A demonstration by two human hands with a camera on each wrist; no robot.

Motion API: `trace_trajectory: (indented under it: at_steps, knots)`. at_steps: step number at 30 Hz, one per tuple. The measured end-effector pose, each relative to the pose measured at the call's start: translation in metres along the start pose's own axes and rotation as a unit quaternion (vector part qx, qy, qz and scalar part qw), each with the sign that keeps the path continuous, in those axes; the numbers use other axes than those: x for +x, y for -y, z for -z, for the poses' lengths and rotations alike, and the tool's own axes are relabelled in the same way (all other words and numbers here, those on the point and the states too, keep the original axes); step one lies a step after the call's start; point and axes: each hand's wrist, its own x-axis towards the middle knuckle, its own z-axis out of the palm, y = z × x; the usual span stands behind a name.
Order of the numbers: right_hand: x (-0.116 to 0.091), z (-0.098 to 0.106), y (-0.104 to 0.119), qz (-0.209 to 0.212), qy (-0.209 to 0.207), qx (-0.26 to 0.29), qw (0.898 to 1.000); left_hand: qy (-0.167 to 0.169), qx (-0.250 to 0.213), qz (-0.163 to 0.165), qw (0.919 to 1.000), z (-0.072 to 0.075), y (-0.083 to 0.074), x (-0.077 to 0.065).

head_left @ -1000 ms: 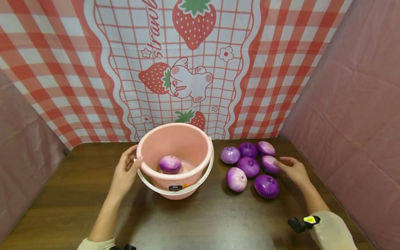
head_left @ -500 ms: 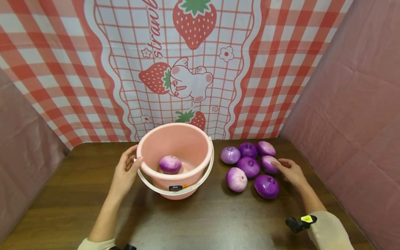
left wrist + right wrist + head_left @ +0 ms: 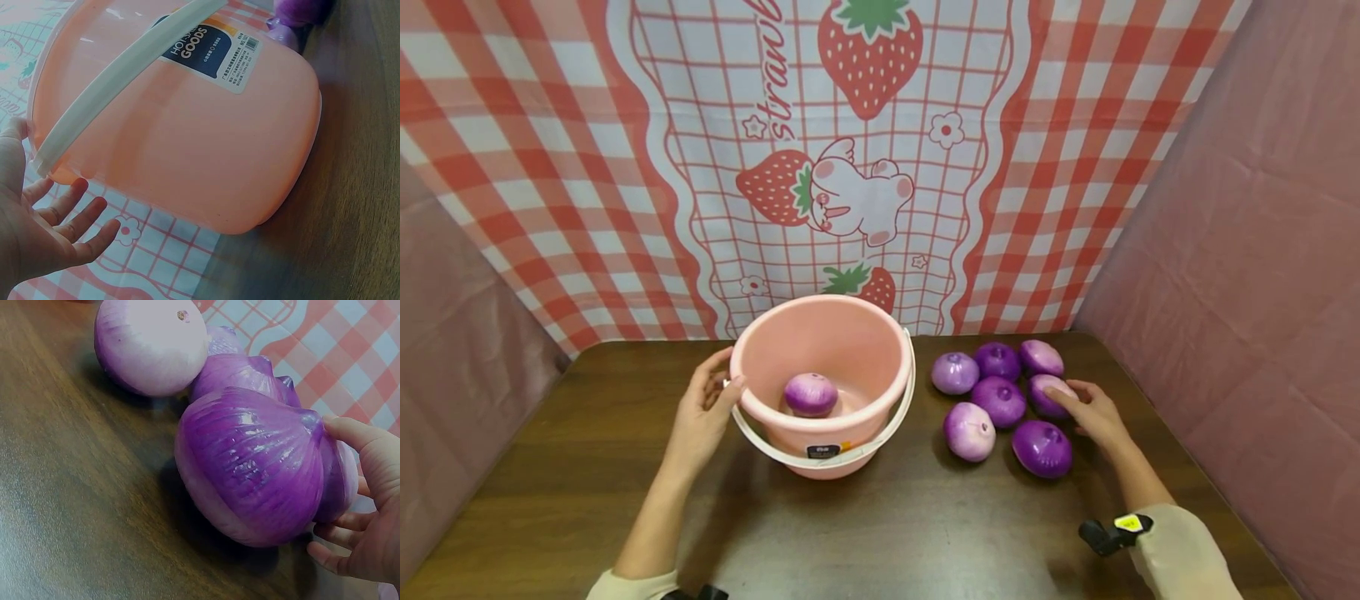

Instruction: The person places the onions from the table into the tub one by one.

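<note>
A pink plastic bucket point(image 3: 820, 333) with a white handle point(image 3: 119, 81) stands left of centre. My left hand point(image 3: 702, 412) holds its left rim, thumb over the edge and fingers outside below it. Inside the bucket lies one purple-and-white onion point(image 3: 811, 395). At the right, my right hand point(image 3: 1097, 417) grips a pale purple onion point(image 3: 1041, 396) from its right side, thumb on top and fingers round the far side. In the right wrist view a dark purple onion point(image 3: 250, 469) partly hides the gripped one point(image 3: 340, 481).
Several more onions, such as a whitish one point(image 3: 970, 432) and a deep purple one point(image 3: 997, 362), lie grouped round the gripped one. They sit on a brown wooden table point(image 3: 895, 533). A strawberry-print cloth point(image 3: 865, 192) hangs behind, with pink cloth point(image 3: 1217, 275) at the sides.
My right hand has moved a little left, and its thumb now reaches further over the pale purple onion. The left hand and bucket have stayed in place.
</note>
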Motion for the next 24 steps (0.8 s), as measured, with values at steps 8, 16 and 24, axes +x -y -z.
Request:
trace_trajectory:
  at_steps: [8,16,24]
  knots:
    - [0.005,-0.004,0.002,0.001,-0.008,0.005,1.0,0.0,-0.014,-0.001,0.9999,0.001,0.002,0.0]
    - [0.005,-0.001,0.001,0.006,-0.008,0.011,1.0,-0.002,-0.015,-0.007,0.9999,0.0,0.001,0.0]
    - [0.001,0.007,0.006,0.017,-0.021,-0.002,1.0,-0.003,-0.017,-0.005,0.9998,0.0,0.0,0.0]
